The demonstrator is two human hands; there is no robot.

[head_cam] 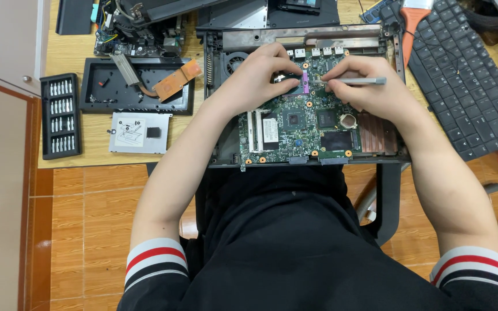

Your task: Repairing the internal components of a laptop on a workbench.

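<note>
Hands (312,78) work a green circuit board (295,129) inside the laptop shell (217,103).

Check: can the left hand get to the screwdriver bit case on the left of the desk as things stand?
Probably yes. The left hand rests on the green circuit board, holding nothing that shows. Between it and the bit case lie only a low black tray and bare desk.

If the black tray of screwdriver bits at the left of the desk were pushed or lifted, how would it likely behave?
The bit tray lies flat and looks rigid, so it would probably slide rather than tip. Its rows of small metal bits suggest some weight for its size. It lies near the desk edge, so a push that way might send it off, spilling bits.
</note>
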